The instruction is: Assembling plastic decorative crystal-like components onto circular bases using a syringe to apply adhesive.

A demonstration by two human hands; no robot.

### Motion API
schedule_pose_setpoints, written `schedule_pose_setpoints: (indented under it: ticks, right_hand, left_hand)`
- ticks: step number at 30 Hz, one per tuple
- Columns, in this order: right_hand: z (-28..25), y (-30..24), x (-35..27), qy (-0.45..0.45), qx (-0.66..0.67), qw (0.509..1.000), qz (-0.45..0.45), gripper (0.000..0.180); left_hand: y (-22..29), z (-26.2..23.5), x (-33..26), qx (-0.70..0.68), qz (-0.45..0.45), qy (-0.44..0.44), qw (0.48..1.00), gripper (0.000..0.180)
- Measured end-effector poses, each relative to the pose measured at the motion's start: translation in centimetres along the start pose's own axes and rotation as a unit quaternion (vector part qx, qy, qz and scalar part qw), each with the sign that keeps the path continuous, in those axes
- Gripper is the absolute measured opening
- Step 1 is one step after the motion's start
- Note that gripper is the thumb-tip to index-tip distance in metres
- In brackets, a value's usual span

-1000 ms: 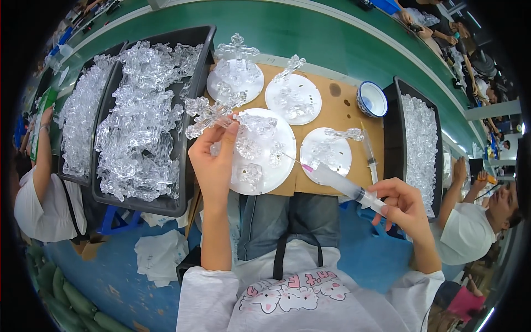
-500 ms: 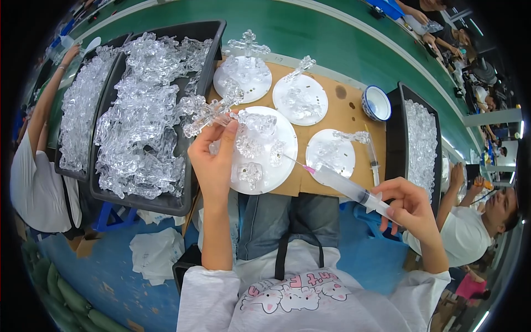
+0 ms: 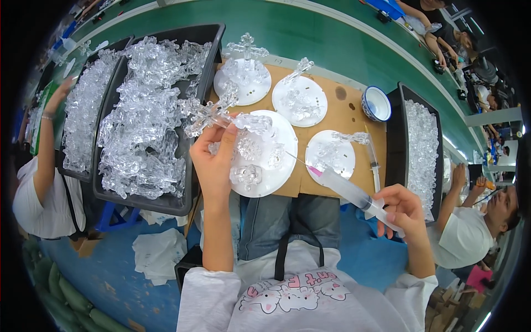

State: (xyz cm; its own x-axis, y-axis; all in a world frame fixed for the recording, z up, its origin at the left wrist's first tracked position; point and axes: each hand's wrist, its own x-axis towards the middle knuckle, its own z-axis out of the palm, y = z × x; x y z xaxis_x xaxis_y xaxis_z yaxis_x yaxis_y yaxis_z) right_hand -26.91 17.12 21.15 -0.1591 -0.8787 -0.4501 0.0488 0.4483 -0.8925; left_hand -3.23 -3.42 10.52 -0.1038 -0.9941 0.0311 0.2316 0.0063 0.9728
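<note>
One clear cross sits pinched in the left grip beside a white disc, the right grip clasping a syringe (drawn slightly rightward within half a second), suggesting a brief pause.

Left hand pinched, right hand seemingly curled

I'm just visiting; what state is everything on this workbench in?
Left hand: pinching the clear cross
Clear cross: held, tilted
Right hand: gripping the syringe
Syringe: slanted, needle pointing toward the large white disc
Large white disc: bearing clear pieces
Second syringe: lying on the cardboard
Cardboard: dark-stained
Bowl: uncovered
Large left bin: heaped with clear pieces
Right bin: holding clear pieces
</note>
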Motion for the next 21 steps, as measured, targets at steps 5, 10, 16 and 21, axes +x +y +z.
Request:
schedule_pose_setpoints:
  ticks: [5,10,16,21]
  right_hand:
    - [-0.8,2.8,-0.7,-0.003,0.132,0.990,-0.050,0.036]
    - [-1.9,4.2,-1.3,0.038,0.157,0.984,-0.080,0.036]
    - [-4.4,4.9,-2.3,0.077,0.171,0.976,-0.113,0.038]
    - [-6.5,5.6,-3.0,0.109,0.212,0.962,-0.134,0.041]
  left_hand:
    - [0.1,0.5,-0.1,-0.044,-0.038,0.000,0.998,0.022]
    - [0.5,1.9,0.0,-0.070,-0.064,-0.011,0.995,0.019]
    - [1.5,4.5,1.4,-0.040,-0.035,-0.026,0.998,0.019]
    - [3.4,7.6,3.7,-0.079,-0.038,-0.065,0.994,0.021]
